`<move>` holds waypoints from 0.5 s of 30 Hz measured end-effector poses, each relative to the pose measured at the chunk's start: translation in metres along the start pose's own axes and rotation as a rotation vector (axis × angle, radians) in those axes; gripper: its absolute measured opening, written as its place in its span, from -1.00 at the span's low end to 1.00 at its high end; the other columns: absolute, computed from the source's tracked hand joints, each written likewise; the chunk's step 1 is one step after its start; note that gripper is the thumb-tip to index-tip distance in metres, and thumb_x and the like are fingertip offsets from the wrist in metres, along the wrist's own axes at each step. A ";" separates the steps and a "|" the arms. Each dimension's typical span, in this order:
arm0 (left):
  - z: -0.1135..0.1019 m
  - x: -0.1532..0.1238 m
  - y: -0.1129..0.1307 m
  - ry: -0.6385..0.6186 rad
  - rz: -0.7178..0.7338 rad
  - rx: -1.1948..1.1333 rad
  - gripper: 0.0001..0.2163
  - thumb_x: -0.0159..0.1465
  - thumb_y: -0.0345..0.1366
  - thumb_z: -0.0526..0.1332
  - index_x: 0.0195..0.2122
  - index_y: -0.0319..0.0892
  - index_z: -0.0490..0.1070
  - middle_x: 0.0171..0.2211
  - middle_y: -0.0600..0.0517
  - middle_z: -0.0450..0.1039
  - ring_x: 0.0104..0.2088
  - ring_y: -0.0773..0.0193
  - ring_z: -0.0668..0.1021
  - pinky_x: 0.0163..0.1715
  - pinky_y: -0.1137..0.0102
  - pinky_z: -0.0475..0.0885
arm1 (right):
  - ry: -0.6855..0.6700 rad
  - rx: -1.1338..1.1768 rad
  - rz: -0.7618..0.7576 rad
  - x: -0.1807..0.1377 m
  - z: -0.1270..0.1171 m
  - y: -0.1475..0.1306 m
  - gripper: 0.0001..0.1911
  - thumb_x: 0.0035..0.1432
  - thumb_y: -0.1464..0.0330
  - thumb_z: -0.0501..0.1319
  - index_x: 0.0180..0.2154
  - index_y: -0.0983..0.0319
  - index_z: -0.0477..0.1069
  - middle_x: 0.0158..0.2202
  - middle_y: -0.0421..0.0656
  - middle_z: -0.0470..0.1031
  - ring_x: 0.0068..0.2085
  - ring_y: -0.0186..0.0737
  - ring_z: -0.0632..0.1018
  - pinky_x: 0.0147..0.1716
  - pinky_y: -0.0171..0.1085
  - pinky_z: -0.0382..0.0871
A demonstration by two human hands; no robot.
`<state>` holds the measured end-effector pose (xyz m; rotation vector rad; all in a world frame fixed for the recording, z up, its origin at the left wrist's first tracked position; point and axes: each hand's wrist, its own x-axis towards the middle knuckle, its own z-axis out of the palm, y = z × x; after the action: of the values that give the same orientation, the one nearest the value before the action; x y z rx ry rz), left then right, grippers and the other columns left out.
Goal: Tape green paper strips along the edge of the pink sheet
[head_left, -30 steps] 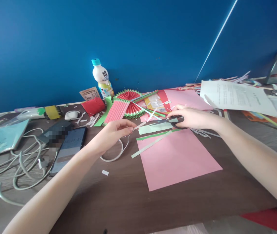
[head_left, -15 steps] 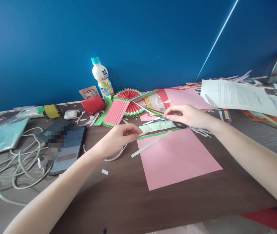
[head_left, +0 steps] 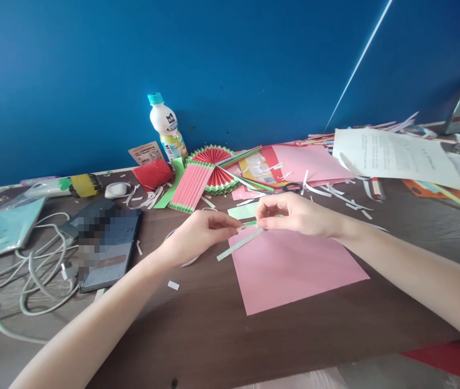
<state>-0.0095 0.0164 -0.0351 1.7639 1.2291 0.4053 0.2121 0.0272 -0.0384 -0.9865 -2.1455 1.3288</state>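
Paper strip, one, pinched between left hand, right hand

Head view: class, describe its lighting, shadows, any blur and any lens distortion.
Head view: soft, even light, faint shadows under the left hand and right hand; a bright streak crosses the blue wall; a mosaic patch blurs the phone; the back edge of the table bows from the wide lens; the paper strip both hands pinch is sharp.

Bore clutter across the dark wooden table: pink sheet and pale strip centrally, phone and cables left, bottle and pleated fan far, printed paper far right.
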 end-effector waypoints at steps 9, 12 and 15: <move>0.000 0.003 -0.009 0.189 0.060 0.189 -0.80 0.16 -0.27 0.13 -0.26 -0.15 0.49 -0.24 0.04 0.53 -0.23 0.21 0.53 -0.18 0.34 0.38 | -0.018 0.061 0.081 -0.001 -0.023 -0.002 -0.84 0.06 0.29 0.19 -0.45 0.26 0.32 -0.47 -0.24 0.31 -0.44 -0.39 0.34 -0.42 -0.33 0.17; 0.010 0.000 -0.006 0.221 0.129 0.357 -0.79 0.17 -0.38 0.07 -0.30 -0.15 0.50 -0.27 0.06 0.52 -0.27 0.25 0.52 -0.21 0.38 0.37 | -0.051 0.010 0.174 0.001 -0.029 0.005 -0.82 0.05 0.28 0.19 -0.45 0.27 0.33 -0.49 -0.23 0.30 -0.48 -0.41 0.31 -0.49 -0.35 0.12; 0.023 -0.001 -0.008 0.242 0.211 0.430 -0.73 0.17 -0.49 0.01 -0.27 -0.17 0.48 -0.32 0.04 0.49 -0.32 0.30 0.51 -0.27 0.42 0.38 | -0.114 -0.009 0.266 0.004 -0.028 0.013 -0.83 0.04 0.28 0.19 -0.44 0.27 0.34 -0.53 -0.25 0.28 -0.53 -0.44 0.28 -0.52 -0.36 0.12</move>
<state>0.0017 0.0045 -0.0537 2.2774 1.3777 0.5172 0.2328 0.0510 -0.0377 -1.2628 -2.1620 1.5320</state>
